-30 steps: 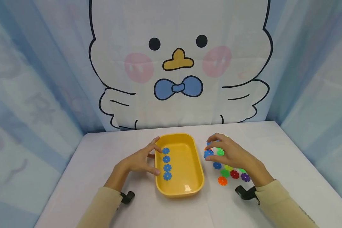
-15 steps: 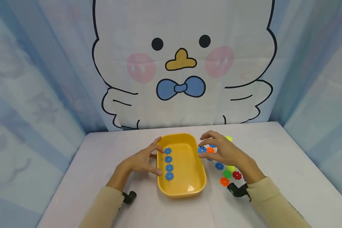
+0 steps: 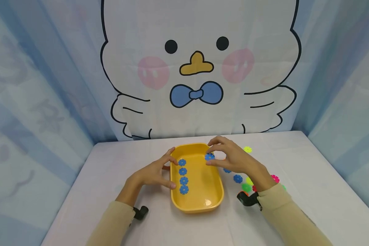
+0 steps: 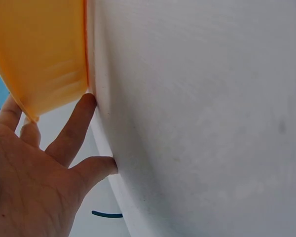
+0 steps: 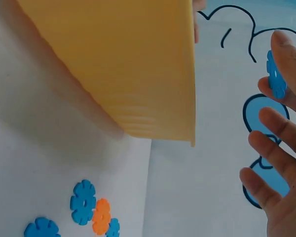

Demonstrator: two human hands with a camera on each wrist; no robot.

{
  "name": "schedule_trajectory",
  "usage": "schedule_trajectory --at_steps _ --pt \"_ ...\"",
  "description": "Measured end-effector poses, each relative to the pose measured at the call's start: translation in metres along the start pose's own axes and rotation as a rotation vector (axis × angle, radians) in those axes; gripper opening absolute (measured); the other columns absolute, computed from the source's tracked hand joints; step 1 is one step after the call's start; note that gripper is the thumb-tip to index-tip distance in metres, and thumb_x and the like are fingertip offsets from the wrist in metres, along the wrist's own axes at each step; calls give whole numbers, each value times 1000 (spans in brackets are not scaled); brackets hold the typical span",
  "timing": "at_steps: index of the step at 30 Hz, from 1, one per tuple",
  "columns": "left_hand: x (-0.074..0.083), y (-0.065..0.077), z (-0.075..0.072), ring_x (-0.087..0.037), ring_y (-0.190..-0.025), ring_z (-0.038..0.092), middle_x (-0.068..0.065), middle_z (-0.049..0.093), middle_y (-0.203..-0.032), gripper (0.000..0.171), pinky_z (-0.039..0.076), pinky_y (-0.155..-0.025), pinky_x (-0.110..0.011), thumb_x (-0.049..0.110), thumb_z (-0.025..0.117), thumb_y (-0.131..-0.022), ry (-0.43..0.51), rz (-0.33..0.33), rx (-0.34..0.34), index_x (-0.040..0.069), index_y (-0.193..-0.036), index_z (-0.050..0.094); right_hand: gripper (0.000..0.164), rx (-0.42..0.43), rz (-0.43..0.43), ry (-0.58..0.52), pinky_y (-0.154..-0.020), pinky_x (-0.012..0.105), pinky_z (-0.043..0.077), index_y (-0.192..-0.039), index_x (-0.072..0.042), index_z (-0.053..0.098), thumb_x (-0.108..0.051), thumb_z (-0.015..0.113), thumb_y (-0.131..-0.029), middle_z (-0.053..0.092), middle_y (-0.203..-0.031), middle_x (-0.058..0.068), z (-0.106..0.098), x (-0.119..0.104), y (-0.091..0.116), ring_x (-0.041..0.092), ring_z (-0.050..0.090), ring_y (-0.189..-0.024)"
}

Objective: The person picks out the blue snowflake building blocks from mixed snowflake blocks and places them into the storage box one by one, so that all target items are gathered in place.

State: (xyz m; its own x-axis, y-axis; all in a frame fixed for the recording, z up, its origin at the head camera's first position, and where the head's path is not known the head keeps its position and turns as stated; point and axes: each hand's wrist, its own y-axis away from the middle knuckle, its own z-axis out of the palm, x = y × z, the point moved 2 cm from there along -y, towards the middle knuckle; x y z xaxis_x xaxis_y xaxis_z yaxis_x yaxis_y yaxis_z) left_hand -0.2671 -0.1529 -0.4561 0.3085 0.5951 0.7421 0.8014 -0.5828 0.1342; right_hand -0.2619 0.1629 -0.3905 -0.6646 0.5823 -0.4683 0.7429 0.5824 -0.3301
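The table (image 3: pixel 187 229) bore the tray (image 3: pixel 200 188). The left hand (image 3: pixel 153 173), fingers spread, touched the tray's left rim; the right hand (image 3: pixel 235 158) pinched a blue disc (image 3: pixel 209 156) above its far right corner. Four discs (image 3: pixel 183 180) lined its left side; loose discs (image 3: pixel 238 178) lay right of it.

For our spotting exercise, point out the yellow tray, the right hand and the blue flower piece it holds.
Yellow tray (image 3: pixel 200 191): head view, bare floor.
Right hand (image 3: pixel 236 158): head view, its back.
Blue flower piece (image 5: pixel 277 83): right wrist view, flat face.
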Motion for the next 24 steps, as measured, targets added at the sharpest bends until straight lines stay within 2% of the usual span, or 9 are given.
schedule_trajectory --at_steps 5,12,24 --pt "1 -1 -1 -32 -129 59 11 -3 -173 75 45 -113 -52 40 93 -75 -4 3 0 22 -134 52 33 3 -25 -20 -105 49 53 -109 -18 77 -43 81 -88 61 -128 9 1 -3 -16 26 58 -118" --pt "3 -2 -1 -35 -132 57 5 -4 -174 74 43 -115 -53 38 92 -77 19 42 -25 18 -135 50 31 -5 -44 -56 -105 47 53 -110 -17 76 -40 81 -89 61 -124 2 2 -8 -33 23 59 -116" --pt "1 -2 1 -34 -132 57 8 -5 -174 74 43 -115 -54 42 91 -77 11 16 -16 21 -135 51 33 -35 -18 -86 -106 46 52 -113 -19 76 -42 79 -90 61 -124 0 9 -8 -46 21 58 -118"
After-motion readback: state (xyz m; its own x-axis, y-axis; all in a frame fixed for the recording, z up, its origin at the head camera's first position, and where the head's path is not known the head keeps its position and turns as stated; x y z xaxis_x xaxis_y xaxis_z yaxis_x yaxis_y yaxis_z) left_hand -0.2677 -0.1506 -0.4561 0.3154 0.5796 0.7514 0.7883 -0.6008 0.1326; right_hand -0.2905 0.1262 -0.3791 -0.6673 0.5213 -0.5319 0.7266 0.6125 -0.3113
